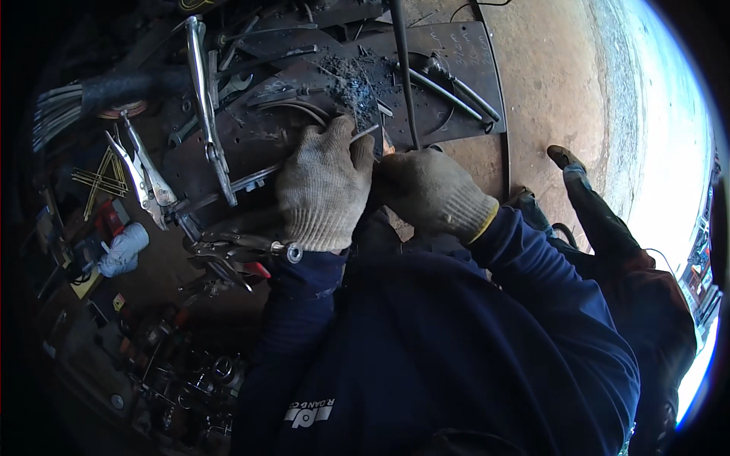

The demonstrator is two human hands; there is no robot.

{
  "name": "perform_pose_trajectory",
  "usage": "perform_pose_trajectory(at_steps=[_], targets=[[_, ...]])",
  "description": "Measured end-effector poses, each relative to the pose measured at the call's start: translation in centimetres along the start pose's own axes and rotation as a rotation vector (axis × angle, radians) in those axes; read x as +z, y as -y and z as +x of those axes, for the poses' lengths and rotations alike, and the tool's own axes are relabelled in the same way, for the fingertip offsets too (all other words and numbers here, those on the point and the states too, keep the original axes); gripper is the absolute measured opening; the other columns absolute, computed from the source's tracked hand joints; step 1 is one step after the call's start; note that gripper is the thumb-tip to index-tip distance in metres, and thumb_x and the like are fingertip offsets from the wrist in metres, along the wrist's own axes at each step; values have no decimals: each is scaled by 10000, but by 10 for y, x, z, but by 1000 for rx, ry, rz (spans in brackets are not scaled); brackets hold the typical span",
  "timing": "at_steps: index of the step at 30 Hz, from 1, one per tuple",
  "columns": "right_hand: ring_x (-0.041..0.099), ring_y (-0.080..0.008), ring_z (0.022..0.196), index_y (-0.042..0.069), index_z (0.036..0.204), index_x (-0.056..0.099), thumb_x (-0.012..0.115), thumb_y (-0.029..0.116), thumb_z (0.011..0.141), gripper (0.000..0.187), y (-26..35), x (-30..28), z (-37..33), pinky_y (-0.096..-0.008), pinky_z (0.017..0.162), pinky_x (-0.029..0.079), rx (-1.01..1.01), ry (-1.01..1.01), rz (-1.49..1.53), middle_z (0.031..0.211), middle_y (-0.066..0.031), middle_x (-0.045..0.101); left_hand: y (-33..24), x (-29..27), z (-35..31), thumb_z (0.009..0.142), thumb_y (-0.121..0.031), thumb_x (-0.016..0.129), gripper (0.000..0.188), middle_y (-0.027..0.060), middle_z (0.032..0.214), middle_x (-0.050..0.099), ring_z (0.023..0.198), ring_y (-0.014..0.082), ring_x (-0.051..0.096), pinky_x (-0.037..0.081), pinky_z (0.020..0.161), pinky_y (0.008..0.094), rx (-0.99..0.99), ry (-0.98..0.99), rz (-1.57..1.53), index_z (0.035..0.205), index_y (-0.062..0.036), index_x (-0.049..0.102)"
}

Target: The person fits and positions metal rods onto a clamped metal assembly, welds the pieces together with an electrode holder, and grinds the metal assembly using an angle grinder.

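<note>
Slip risk: a loose pinch could let the thin grey metal rod [366, 133] twist, imo.
Knock risk: right gloved hand [437, 190] might bump that long, dark, slim bar [405, 68].
Rod spot: between left gloved hand's [325, 186] thumb and forefinger, tip poking past, above the dark metal desk [483, 76].
Left fingers: pinching the rod.
Right fingers: curled, can't tell round what.

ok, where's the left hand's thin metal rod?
Head view, upper centre: thin metal rod juts rightward from the left hand, below the dark debris, up and left of the right hand.
</note>
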State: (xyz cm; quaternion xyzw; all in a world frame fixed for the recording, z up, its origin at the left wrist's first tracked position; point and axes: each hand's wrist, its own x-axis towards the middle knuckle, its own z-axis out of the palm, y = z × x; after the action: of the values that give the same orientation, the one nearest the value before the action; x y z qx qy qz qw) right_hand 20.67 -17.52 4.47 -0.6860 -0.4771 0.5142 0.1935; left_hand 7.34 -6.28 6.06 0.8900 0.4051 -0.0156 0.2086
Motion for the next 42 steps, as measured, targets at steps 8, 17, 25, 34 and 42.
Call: perform_pose_trajectory(at_steps=[8,17,25,34,42], targets=[[724,-245,906,23,1146,714,701,373,957,398,-123,-27,-23,-357,815,557,302,-571,513,950,-170,740,-15,13,-13,940,-192,663,202,194,928,692,850,378,681,573,733,461,84,-21,80,1087,-56,688],[669,-362,1128,142,1274,647,588,291,968,346,-296,-33,46,-470,937,541,445,-417,-507,1301,-173,623,-33,31,-11,932,-118,644,185,195,970,696,905,381,687,573,778,457,202,-61,121,1098,-46,685],[681,-342,1136,153,1226,662,512,251,1001,288,-332,-57,72,-466,929,556,558,-275,-553,1253,-135,670,-49,43,-5,931,-107,636,205,200,985,698,896,382,691,574,773,459,224,-40,85,1118,-37,681],[677,-334,1122,107,1219,636,612,334,957,347,-331,-13,50,-474,927,549,313,-453,-604,1249,-155,663,-55,44,-4,928,-95,635,194,195,976,695,906,381,685,569,778,459,272,-62,95,1108,-40,683],[673,-396,1013,79,1101,663,566,281,945,273,-282,-12,2,-506,888,542,308,-567,-437,1084,-192,681,-45,34,-15,952,-138,611,201,197,988,700,930,387,687,570,808,476,289,-59,61,1118,-50,682]])
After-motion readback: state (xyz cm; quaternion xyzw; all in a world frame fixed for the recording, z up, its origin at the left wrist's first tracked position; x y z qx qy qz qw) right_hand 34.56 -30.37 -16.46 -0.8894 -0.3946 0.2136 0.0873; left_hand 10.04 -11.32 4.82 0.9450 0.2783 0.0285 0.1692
